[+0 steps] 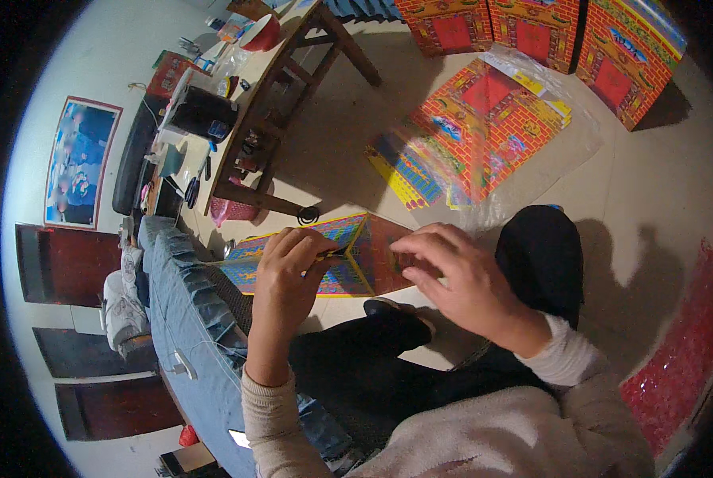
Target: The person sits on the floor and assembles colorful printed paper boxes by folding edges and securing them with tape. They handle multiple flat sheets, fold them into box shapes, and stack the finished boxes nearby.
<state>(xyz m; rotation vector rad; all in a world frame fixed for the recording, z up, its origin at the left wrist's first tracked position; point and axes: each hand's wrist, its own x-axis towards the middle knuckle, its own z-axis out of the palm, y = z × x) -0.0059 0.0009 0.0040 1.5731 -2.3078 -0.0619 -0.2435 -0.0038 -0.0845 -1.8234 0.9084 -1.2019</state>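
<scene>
A folded sheet of printed cardboard [359,275] is raised in front of my lap. It has blue patterned panels with yellow edges and a red brick-patterned panel on the right, meeting at a crease. My left hand [286,275] pinches its upper edge between thumb and fingers. At the right edge of the brick panel, my right hand [472,287] has its thumb and curled fingers around the cardboard, the thumb lower than the fingers. The far side of the sheet is hidden.
Flat brick-patterned sheets [484,119] lie on clear plastic [559,171] on the floor. Brick-patterned boxes [532,36] stand behind. A wooden table [292,48] with a red bowl [261,33] is at far left, a blue-covered couch [185,303] at left. Red plastic [683,354] lies at right.
</scene>
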